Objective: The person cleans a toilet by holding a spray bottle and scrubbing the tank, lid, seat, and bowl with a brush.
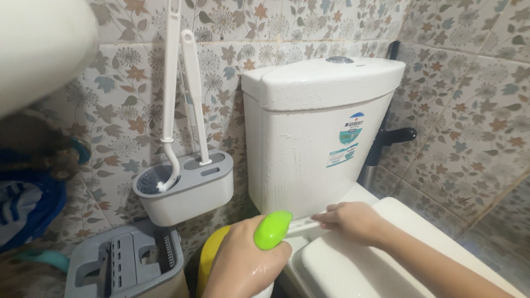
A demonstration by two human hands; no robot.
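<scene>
Two hands [243, 259], one green-capped bottle [272, 229], perhaps.

Two bare hands and forearms show, with no sleeve, glove, ring, watch or bracelet on either. The left hand [243, 265] looks wet: its back and knuckles glisten, with small shiny patches of water near the wrist. The right hand [350, 219] looks matt and dry, its fingers slim with short, unpainted nails. The right forearm is bare along all its visible length, down to the lower edge of the view; the left forearm is cut off just past the wrist
</scene>
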